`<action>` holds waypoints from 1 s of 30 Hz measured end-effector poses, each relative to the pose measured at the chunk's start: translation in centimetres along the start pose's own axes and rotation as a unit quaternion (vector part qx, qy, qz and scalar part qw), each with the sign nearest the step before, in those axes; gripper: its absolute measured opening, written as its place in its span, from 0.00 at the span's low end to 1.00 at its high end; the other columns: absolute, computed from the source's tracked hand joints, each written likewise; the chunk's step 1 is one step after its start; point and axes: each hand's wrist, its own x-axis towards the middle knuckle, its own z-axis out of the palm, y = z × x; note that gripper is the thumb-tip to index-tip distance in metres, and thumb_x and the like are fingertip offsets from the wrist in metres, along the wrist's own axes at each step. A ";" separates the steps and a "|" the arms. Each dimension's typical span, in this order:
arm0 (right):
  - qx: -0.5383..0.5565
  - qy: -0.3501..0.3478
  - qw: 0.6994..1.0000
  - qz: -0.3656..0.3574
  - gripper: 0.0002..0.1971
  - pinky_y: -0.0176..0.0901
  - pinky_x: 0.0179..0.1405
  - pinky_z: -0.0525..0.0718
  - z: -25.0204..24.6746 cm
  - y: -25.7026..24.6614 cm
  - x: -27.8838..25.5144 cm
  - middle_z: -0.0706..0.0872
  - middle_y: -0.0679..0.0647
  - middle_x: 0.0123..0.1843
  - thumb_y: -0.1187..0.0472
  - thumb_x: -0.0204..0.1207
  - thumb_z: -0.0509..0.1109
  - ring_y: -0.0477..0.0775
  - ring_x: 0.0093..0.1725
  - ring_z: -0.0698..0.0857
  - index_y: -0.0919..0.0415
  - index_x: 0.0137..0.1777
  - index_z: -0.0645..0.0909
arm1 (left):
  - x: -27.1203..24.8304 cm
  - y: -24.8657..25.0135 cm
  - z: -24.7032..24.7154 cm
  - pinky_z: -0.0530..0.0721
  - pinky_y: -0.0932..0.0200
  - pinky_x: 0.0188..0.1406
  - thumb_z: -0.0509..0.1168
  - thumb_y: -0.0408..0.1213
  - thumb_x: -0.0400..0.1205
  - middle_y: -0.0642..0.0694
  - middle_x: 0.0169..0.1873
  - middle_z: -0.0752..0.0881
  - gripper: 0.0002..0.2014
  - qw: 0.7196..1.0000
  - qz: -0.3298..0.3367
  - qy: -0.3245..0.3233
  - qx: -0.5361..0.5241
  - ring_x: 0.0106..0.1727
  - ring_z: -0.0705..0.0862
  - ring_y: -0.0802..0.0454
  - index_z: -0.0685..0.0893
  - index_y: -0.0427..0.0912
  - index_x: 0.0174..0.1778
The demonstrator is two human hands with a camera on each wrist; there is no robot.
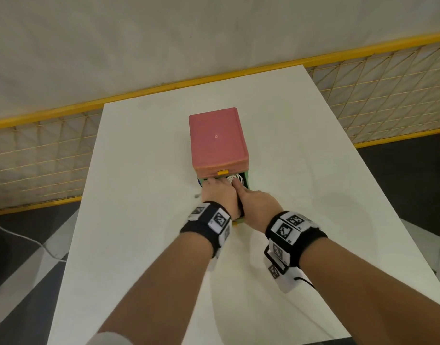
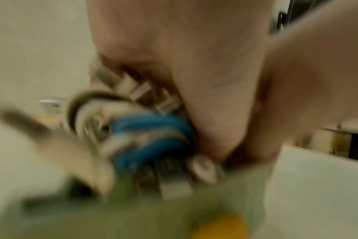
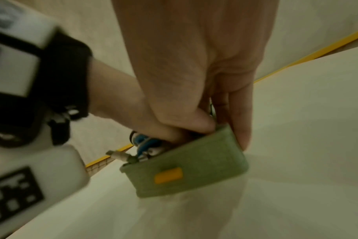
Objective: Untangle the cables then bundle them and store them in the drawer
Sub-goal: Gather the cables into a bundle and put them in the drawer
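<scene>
A pink drawer box stands mid-table with its green drawer pulled out toward me. My left hand reaches into the drawer and holds a bundle of blue and white cable down against it; the left wrist view is blurred. The same bundle pokes over the drawer's front wall, with a plug end sticking out. A white cable coil lies at the drawer's back. My right hand grips the drawer's right front corner, thumb on the rim and fingers down the outside.
The white table runs away from me. A yellow-railed mesh fence stands behind and to both sides of it. A yellow handle sits on the drawer front, and another on the pink drawer above.
</scene>
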 end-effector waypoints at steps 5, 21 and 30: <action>0.008 -0.038 0.999 -0.009 0.45 0.54 0.56 0.84 -0.3 0.4 1.3 0.62 0.59 0.84 0.60 0.75 0.68 0.66 0.58 0.85 0.59 0.84 0.42 | -1.1 0.1 1.2 0.75 0.50 0.63 0.62 0.45 0.82 0.32 0.65 0.78 0.29 0.997 -0.030 0.041 -0.067 0.67 0.75 0.37 0.68 0.26 0.70; -0.004 -0.028 1.000 -0.011 0.47 0.51 0.62 0.82 -0.2 0.6 0.8 0.47 0.56 0.86 0.56 0.74 0.71 0.62 0.63 0.84 0.59 0.84 0.43 | -0.4 0.7 3.3 0.70 0.52 0.69 0.72 0.45 0.76 0.33 0.70 0.72 0.42 0.975 -0.078 0.056 -0.198 0.71 0.70 0.38 0.59 0.25 0.78; -0.018 0.005 1.000 -0.009 0.37 0.53 0.55 0.83 0.4 -0.3 -1.2 0.44 0.50 0.87 0.70 0.80 0.56 0.63 0.60 0.80 0.54 0.85 0.44 | -1.0 -1.1 2.4 0.69 0.50 0.73 0.69 0.43 0.77 0.33 0.71 0.70 0.40 0.940 -0.028 0.021 -0.339 0.72 0.70 0.37 0.58 0.26 0.79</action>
